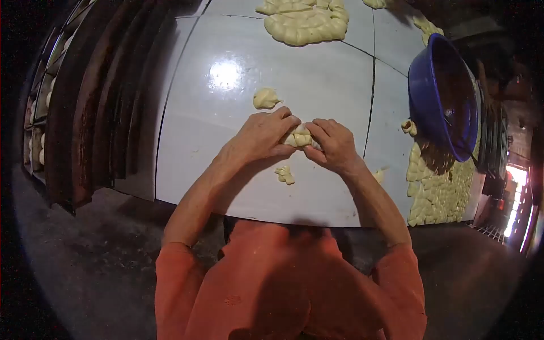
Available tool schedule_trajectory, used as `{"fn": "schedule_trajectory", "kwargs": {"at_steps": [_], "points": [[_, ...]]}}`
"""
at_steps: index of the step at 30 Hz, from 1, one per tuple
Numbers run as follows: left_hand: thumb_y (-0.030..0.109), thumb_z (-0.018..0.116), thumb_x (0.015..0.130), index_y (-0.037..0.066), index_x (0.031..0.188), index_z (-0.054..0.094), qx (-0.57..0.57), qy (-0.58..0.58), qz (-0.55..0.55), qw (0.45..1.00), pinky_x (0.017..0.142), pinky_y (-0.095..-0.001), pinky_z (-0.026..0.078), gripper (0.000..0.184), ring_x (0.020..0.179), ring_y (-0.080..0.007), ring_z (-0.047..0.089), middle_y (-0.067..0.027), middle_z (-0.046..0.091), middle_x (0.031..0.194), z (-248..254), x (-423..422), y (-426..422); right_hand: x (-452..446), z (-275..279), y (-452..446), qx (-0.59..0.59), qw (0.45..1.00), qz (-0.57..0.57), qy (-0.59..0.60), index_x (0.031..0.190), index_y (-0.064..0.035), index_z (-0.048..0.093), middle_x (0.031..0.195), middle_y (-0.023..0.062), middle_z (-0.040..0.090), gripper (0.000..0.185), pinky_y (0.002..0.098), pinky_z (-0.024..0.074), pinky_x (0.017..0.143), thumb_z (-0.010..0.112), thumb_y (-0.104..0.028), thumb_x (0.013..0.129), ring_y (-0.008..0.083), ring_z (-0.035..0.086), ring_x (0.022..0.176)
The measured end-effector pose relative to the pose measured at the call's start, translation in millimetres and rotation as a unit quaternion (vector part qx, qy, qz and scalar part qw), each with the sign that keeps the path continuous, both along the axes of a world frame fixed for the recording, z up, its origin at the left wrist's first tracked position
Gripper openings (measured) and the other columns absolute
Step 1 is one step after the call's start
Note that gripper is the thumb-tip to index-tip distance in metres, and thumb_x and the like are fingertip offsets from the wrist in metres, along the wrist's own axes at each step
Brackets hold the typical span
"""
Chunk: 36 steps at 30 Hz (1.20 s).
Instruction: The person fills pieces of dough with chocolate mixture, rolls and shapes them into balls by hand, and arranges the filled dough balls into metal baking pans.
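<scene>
Between my two hands is a small pale piece of dough (300,137), close to the white tabletop (209,164). My left hand (265,135) curls its fingers around the dough's left end. On the right end, my right hand (332,143) grips with bent fingers. Part of the dough is hidden under the fingers. Just beyond my left hand lies a rounded lump of yellowish dough (266,98). A smaller dough scrap (285,175) rests on the near side of my hands.
A large sheet of dimpled dough (306,25) lies at the table's far side. At right, a blue basin (422,85) leans over more dimpled dough (433,195). Dark upright trays (107,96) line the left side, beside a rack (42,113) holding pale rounds.
</scene>
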<state>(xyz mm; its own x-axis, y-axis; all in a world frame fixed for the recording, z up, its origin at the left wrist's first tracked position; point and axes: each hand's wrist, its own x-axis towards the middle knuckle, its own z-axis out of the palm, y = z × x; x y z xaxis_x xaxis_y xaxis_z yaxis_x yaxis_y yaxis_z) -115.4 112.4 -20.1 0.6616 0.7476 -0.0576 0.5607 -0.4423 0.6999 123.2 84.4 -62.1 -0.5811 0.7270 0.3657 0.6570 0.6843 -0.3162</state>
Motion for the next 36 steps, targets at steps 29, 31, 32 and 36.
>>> {"fn": "schedule_trajectory", "kwargs": {"at_steps": [29, 31, 32, 36], "points": [[0.047, 0.077, 0.081, -0.004, 0.094, 0.072, -0.231, 0.134, 0.002, 0.964, 0.051, -0.028, 0.05, 0.053, 0.066, -0.013, 0.064, -0.0041, 0.069, 0.078, 273, -169, 70, -166, 228, 106, -0.612, 0.716, 0.182, 0.284, 0.112, 0.003, 0.065, 0.092, 0.0064, 0.067, 0.046, 0.0229, 0.0509, 0.063, 0.068, -0.037, 0.09, 0.0106, 0.063, 0.076], [0.05, 0.077, 0.08, 0.001, 0.093, 0.073, -0.2, 0.161, 0.034, 0.966, 0.053, -0.0279, 0.05, 0.051, 0.066, -0.0118, 0.063, -0.0015, 0.068, 0.076, 301, -205, 77, -204, 249, 117, -0.572, 0.736, 0.201, 0.3, 0.107, 0.0024, 0.067, 0.088, 0.0061, 0.067, 0.042, 0.0229, 0.0515, 0.061, 0.068, -0.037, 0.091, 0.0102, 0.063, 0.074], [0.052, 0.077, 0.079, 0.003, 0.092, 0.073, -0.164, 0.191, 0.057, 0.966, 0.053, -0.0281, 0.05, 0.05, 0.065, -0.0112, 0.062, -0.0005, 0.067, 0.076, 322, -225, 73, -226, 262, 120, -0.568, 0.744, 0.187, 0.298, 0.106, 0.0025, 0.067, 0.087, 0.0059, 0.067, 0.042, 0.023, 0.0515, 0.061, 0.069, -0.036, 0.09, 0.0099, 0.064, 0.074], [0.052, 0.076, 0.08, 0.008, 0.094, 0.072, -0.129, 0.182, 0.048, 0.974, 0.049, -0.025, 0.043, 0.046, 0.062, -0.0087, 0.059, 0.003, 0.064, 0.073, 353, -321, 84, -324, 302, 132, -0.517, 0.782, 0.18, 0.297, 0.111, 0.0018, 0.067, 0.094, 0.0057, 0.069, 0.041, 0.0242, 0.0529, 0.065, 0.069, -0.035, 0.093, 0.0103, 0.065, 0.078]]}}
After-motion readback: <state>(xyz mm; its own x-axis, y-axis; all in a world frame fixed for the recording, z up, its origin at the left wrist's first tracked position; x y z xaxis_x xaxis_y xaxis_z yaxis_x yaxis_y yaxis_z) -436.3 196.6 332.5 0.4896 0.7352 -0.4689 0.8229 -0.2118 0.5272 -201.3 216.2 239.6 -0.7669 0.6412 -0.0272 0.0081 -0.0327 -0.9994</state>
